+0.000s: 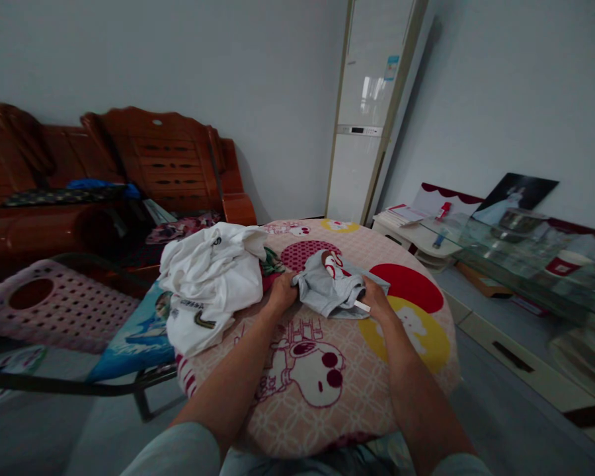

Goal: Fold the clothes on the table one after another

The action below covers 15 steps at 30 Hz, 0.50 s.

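Note:
A light grey garment (322, 291) with a red, white and brown print lies bunched on the table, and a white tag (361, 306) sticks out at its right side. My left hand (282, 293) has its fingers closed on the left edge of this cloth. On the opposite edge, beside the tag, my right hand (375, 297) grips it too; its fingertips are partly hidden by the fabric. Left of my left hand is a heaped white garment (215, 277) with dark lettering and a stripe. Red and green cloth (272, 261) shows from behind that heap.
A patterned cloth covers the round table (357, 390). To the left stand a pink woven chair (74, 304), a blue printed cushion (139, 337) and a wooden sofa (158, 158). At right is a glass-topped cabinet (506, 258); a tall white air conditioner (359, 106) stands behind.

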{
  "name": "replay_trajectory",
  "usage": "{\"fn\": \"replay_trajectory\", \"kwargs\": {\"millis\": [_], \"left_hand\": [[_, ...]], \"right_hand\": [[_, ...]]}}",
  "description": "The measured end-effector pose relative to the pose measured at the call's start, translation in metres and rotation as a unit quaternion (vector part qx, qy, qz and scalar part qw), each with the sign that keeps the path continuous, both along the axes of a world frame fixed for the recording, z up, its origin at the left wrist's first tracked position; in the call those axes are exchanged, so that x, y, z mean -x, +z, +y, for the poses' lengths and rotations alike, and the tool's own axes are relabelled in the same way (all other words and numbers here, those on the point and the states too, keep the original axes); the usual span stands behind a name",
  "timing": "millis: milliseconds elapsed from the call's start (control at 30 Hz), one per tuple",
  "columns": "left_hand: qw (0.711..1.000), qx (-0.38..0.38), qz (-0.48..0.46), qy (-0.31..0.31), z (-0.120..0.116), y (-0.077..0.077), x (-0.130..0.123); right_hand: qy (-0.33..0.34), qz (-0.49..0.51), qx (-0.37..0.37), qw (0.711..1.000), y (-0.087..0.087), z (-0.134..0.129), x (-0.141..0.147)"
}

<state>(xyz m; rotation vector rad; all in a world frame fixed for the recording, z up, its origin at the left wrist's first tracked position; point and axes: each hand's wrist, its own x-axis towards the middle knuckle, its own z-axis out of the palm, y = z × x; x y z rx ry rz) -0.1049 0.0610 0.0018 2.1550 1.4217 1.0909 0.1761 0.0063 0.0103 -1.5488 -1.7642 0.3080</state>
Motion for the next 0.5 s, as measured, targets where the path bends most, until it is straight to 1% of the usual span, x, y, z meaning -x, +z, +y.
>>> {"fn": "replay_trajectory", "kwargs": {"millis": [33,100,200,233,333,400,433,500], "left_hand": [[1.0,-0.01,-0.003,0.008,-0.001,0.002,0.001],[0.998,-0.04,-0.046,0.027,-0.003,0.007,0.002],[0.988,-0.057,-0.14,0.019,-0.007,0.018,0.005],[0.984,-0.05,-0.17,0.008,-0.009,0.021,0.006],[0.969,-0.018,-0.246,-0.015,-0.013,0.03,0.008],[0.958,0.0,-0.287,-0.023,-0.015,0.032,0.007],[0.952,0.008,-0.306,-0.027,-0.015,0.032,0.006],[0.938,0.02,-0.344,-0.035,-0.016,0.031,0.004]], "right_hand": [[-0.012,-0.012,0.002,1.0,0.001,-0.001,0.001],[-0.045,-0.02,-0.006,0.999,0.003,-0.003,0.004],[-0.125,0.019,-0.07,0.99,0.009,-0.008,0.004],[-0.161,0.042,-0.103,0.981,0.011,-0.01,0.003],[-0.256,0.11,-0.188,0.942,0.018,-0.014,-0.002],[-0.287,0.135,-0.214,0.924,0.02,-0.014,-0.006],[-0.293,0.14,-0.216,0.921,0.02,-0.014,-0.008],[-0.292,0.145,-0.2,0.924,0.018,-0.012,-0.01]]}}
